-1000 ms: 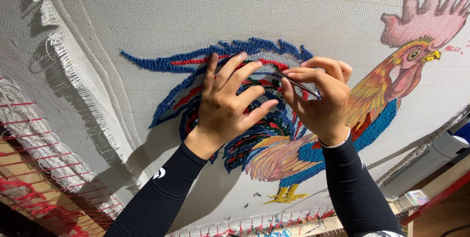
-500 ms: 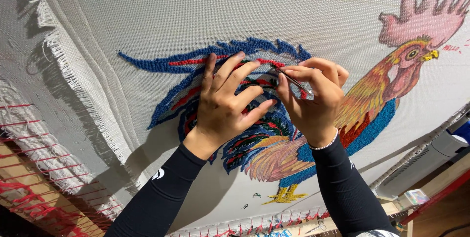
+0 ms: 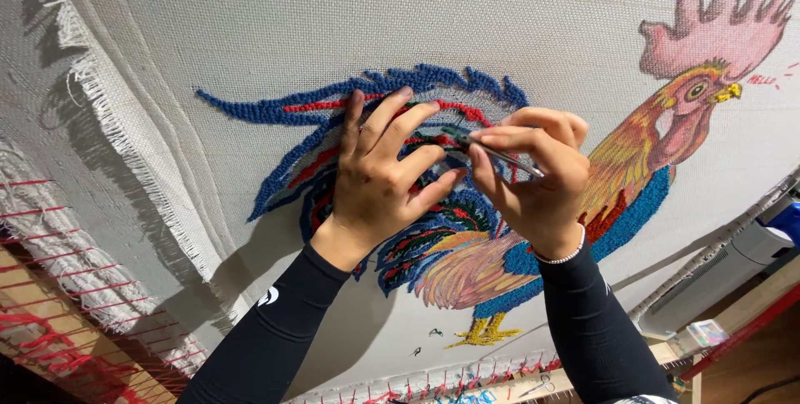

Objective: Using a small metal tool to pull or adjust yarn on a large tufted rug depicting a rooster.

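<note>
A white woven cloth (image 3: 467, 12) is stretched on a frame and carries a tufted rooster (image 3: 633, 170) in blue, red, orange and pink yarn. My left hand (image 3: 379, 175) lies flat with fingers spread on the rooster's blue and red tail. My right hand (image 3: 537, 175) pinches a thin metal tool (image 3: 496, 151) whose tip meets the yarn right beside my left fingertips. Both arms wear black sleeves, and a pale bracelet circles my right wrist.
The cloth's frayed edge (image 3: 108, 112) runs down the left. A wooden frame (image 3: 50, 329) with red yarn lacing shows at lower left and along the bottom. A grey and white appliance (image 3: 725, 271) stands at lower right beside a blue object (image 3: 787, 220).
My right hand has shifted slightly left and lower on the tail with the tool. My left hand stays pressed on the yarn.
</note>
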